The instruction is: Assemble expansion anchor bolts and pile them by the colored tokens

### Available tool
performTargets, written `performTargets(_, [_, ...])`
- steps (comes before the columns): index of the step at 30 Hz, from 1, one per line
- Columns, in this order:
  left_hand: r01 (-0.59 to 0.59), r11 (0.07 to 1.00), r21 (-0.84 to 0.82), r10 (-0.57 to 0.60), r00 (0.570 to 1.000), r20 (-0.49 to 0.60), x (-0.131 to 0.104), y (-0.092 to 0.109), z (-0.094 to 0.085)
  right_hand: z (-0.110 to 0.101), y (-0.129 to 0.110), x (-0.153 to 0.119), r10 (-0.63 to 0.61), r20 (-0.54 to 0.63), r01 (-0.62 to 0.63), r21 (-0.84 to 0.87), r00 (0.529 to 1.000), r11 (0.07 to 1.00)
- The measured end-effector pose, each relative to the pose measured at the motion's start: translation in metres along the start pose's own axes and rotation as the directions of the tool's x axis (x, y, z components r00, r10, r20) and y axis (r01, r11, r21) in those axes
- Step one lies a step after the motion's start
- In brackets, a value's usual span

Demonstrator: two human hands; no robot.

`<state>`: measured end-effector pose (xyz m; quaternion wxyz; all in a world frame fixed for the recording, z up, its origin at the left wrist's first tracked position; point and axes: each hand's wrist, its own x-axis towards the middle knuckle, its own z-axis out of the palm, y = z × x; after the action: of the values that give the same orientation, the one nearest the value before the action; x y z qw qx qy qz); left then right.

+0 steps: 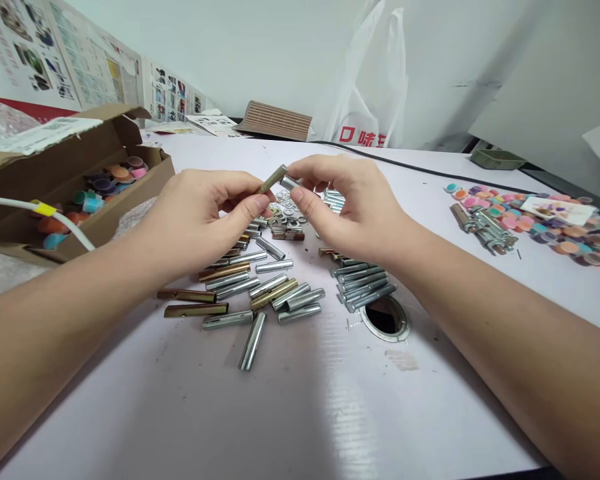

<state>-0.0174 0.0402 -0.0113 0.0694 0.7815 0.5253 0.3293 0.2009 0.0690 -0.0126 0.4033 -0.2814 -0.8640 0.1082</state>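
In the middle of the view, my left hand (210, 210) pinches a brassy threaded bolt (273, 180) that tilts up to the right. My right hand (353, 203) grips a short silver metal sleeve (290, 182) between thumb and fingers. The sleeve is at the bolt's upper end; whether they are joined I cannot tell. Below my hands lie several loose metal sleeves (253, 341), silver and brass coloured. Silver bolts (365, 283) lie in a row under my right hand. Small washers and nuts (286, 217) are piled behind, partly hidden by my fingers.
A cardboard box (153, 170) with colourful caps stands at left, a white cable (63, 219) before it. A round hole (387, 319) opens in the table (280, 413). At right are assembled anchor bolts (485, 229) and scattered colourful caps (570, 247). A plastic bag (370, 87) stands behind.
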Motion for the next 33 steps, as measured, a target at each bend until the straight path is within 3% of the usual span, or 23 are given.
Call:
performTargets(5, [0.019, 1.0, 0.002, -0.019, 1.0, 0.015, 0.002, 0.0, -0.004, 0.0, 0.009, -0.001, 0.059, 0.124, -0.08, 0.176, 0.991, 0.981])
performTargets(11, [0.002, 0.998, 0.063, -0.006, 0.998, 0.063, 0.003, 0.004, -0.006, -0.002, 0.015, 0.0, 0.008, 0.089, -0.029, 0.238, 0.996, 0.971])
performTargets(22, [-0.023, 0.991, 0.131, 0.011, 0.995, 0.096, 0.004, 0.005, -0.007, -0.005, 0.009, 0.001, -0.011, 0.017, 0.01, 0.086, 1.0, 0.996])
performTargets(28, [-0.007, 0.975, 0.223, -0.021, 0.992, 0.124, 0.002, 0.012, -0.009, -0.006, 0.006, 0.001, 0.018, 0.047, -0.02, 0.051, 0.999, 0.998])
performTargets(33, [-0.079, 0.978, 0.192, 0.056, 0.991, 0.12, 0.0, 0.011, -0.009, -0.005, 0.003, 0.0, -0.014, 0.131, 0.022, -0.063, 0.991, 0.998])
